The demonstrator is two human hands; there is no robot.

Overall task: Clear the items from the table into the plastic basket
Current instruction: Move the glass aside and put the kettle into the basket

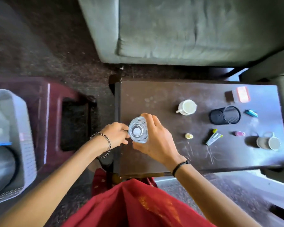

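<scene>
A clear drinking glass (138, 129) is held upright above the left end of the dark wooden table (154, 154). My right hand (156, 140) curls round its right side, and my left hand (116, 134) grips its left side with fingers curled. On the table lie a white cup (187, 107), a black mesh holder (225, 115) on its side, a small yellow bottle (189, 136), a bundle of markers (213, 138), a pink item (239, 133), a blue item (251, 113), a red-topped box (238, 95) and a grey mug (268, 143). The grey plastic basket (25, 145) sits at far left.
The basket rests on a maroon plastic stool (51, 115) and holds a metal vessel (2, 164). A grey sofa (179, 28) stands beyond the table. Dark carpet (39, 46) covers the floor between stool and table. My red garment (134, 205) fills the bottom.
</scene>
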